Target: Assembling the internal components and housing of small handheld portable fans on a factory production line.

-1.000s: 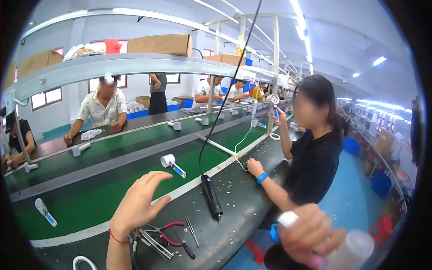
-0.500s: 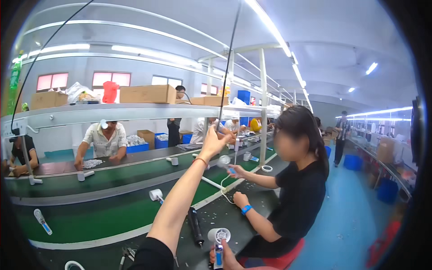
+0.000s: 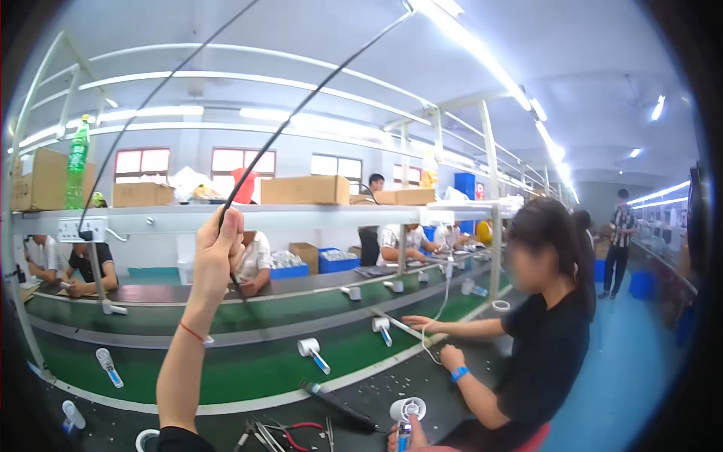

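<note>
My left hand (image 3: 218, 245) is raised, its fingers wrapped round a thin black cord (image 3: 290, 113) that runs from the upper rail down through my grip. Low in the view, my right hand (image 3: 416, 437) holds a small white handheld fan (image 3: 407, 409) by its handle, the round head facing up. Left of that fan, a black electric screwdriver (image 3: 340, 405) lies on the dark worktop. Red-handled pliers (image 3: 300, 435) and other hand tools lie at the front edge.
A co-worker (image 3: 546, 324) sits close on my right, one arm stretched toward the green conveyor belt (image 3: 248, 369). Several white fans, including one fan (image 3: 310, 354), lie on it. A shelf (image 3: 301, 216) with cardboard boxes crosses above. More people sit across the line.
My left hand has moved left and closed round the cord, pulling it slantwise. The view has turned right-to-left. The co-worker has released a fan, which lies on the belt.
</note>
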Available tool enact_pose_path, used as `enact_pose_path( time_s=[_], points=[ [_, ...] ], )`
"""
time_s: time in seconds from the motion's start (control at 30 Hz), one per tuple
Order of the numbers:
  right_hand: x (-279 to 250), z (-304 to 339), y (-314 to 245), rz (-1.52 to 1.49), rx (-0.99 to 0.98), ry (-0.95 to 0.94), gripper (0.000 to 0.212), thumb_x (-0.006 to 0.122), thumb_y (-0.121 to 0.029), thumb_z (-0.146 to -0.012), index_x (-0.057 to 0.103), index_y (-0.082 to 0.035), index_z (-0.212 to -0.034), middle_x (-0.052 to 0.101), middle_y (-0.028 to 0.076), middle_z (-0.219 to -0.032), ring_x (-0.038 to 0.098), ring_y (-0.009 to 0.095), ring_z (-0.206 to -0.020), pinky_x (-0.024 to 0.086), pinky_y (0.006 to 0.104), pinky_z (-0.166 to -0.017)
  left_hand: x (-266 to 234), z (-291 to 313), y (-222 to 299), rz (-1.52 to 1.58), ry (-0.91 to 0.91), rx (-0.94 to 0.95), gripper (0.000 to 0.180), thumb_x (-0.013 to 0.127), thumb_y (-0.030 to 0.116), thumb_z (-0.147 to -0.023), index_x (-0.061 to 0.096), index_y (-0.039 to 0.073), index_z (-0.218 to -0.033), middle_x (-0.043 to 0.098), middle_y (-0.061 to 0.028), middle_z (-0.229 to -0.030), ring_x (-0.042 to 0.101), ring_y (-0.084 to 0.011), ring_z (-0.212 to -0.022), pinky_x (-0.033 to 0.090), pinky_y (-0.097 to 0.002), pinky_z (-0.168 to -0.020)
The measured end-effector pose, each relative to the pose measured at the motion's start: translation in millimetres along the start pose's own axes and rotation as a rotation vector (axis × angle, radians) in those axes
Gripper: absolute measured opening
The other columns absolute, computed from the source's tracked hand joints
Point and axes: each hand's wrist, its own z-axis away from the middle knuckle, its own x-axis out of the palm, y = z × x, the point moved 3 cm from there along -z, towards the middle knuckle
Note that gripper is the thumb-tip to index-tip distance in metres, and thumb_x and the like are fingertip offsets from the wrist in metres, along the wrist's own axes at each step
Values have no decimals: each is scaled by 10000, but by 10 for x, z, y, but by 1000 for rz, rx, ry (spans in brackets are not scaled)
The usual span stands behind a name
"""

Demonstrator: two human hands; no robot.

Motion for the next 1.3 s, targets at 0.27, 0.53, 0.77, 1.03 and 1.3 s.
enact_pose_path(
  time_s=[0.27, 0.53, 0.77, 1.03, 1.3],
  points=[
    [-55, -344, -504, 771, 258, -29, 661, 443, -658, -894, 677, -42, -840, 632, 61, -713, 593, 132, -598, 452, 252, -513, -68, -95, 33, -401, -469, -372, 295, 480, 321, -989, 499, 45, -884, 430, 36, -669, 394, -52, -558, 365, -235, -493],
    [959, -262, -2099, 825, -285, 127, 480, 503, -472, -901, 649, -17, -947, 639, 104, -828, 613, 186, -714, 473, 287, -613, 568, -1254, 48, -708, -1161, -309, 789, 573, 530, -884, 352, -78, -1337, 418, -293, -1325, 425, -361, -1263, 337, -377, -1066],
    [1886, -380, -4061, 906, -827, 225, 333, 564, -285, -908, 620, 9, -1053, 645, 146, -944, 632, 240, -831, 494, 323, -714, 2218, -3877, 234, -83, -671, -80, 511, 450, 366, -987, 384, 5, -1342, 510, -176, -1256, 533, -257, -1151, 468, -387, -933],
    [2926, -441, -7507, 475, -1748, 163, 865, 691, -493, -822, 298, 16, -1400, 458, 210, -1290, 494, 233, -1138, 430, 351, -930, 3535, -5321, 358, 804, -436, -281, 431, 368, 277, -999, 361, -41, -1290, 479, -272, -1265, 599, -371, -1028, 524, -481, -822],
    [3495, -525, -8815, 688, -1441, 171, 499, 669, -392, -851, 599, 8, -1141, 620, 94, -958, 634, 184, -833, 492, 292, -730, 3011, -5574, 426, 642, -155, -37, 120, 444, 140, -957, 495, 31, -958, 547, -79, -816, 535, -194, -660, 468, -327, -584]
  ],
)
